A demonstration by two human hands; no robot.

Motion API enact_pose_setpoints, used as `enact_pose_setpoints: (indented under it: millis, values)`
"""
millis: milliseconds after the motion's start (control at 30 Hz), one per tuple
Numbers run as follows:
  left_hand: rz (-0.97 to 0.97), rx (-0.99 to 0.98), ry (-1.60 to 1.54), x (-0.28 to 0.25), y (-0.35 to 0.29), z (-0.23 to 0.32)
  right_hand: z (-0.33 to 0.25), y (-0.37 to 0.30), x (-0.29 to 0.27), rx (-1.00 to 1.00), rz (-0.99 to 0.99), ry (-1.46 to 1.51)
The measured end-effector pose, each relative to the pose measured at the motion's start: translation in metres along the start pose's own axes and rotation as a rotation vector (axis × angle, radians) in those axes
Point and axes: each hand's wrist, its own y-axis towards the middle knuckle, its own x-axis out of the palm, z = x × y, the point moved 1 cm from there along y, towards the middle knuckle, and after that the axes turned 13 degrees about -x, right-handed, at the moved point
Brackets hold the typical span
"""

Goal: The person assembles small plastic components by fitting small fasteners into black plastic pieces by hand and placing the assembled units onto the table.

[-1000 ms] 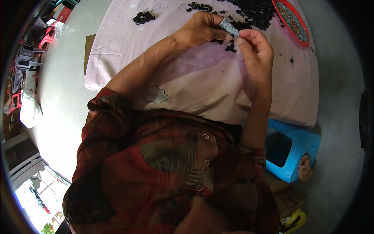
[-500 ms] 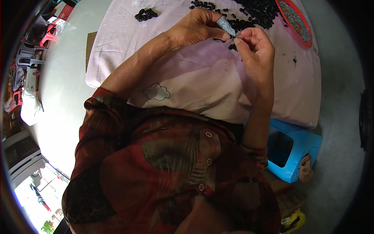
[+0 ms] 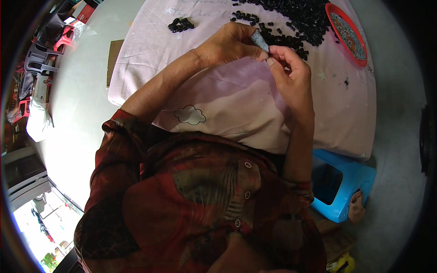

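Observation:
My left hand (image 3: 230, 44) is closed in a pinch, its index finger wrapped in a grey speckled finger cover (image 3: 260, 40). Between its thumb and that finger is a small black piece, almost wholly hidden now. My right hand (image 3: 291, 73) meets it there, thumb and index finger pressed together at the same spot. What the right fingertips grip is too small to make out. Just beyond both hands lie loose small black cylindrical pieces (image 3: 291, 42), running back into a large heap (image 3: 305, 16).
A red oval tray (image 3: 361, 61) of small metal parts stands at the table's right. A small black pile (image 3: 180, 25) lies left on the pink tablecloth (image 3: 218, 95). One dark bit (image 3: 347, 83) sits at right. Below the table edge is a blue plastic stool (image 3: 341, 204).
My right hand has shifted slightly left, closer against the left fingertips. The black piece that showed between the fingers is now mostly covered. The whole view has moved a little.

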Motion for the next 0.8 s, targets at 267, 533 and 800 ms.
enact_pose_setpoints:
  millis: [267, 533, 800]
  values:
    - [0.350, 0.263, 0.733, -0.048, 0.033, 0.002, 0.002, 0.024, -0.038, 0.081, 0.117, -0.184]
    - [0.330, 0.168, 0.728, -0.038, 0.036, -0.013, 0.006, 0.004, -0.022, 0.189, 0.276, -0.010]
    - [0.276, 0.179, 0.751, -0.039, 0.037, -0.008, 0.010, 0.004, -0.026, 0.147, 0.392, 0.044]
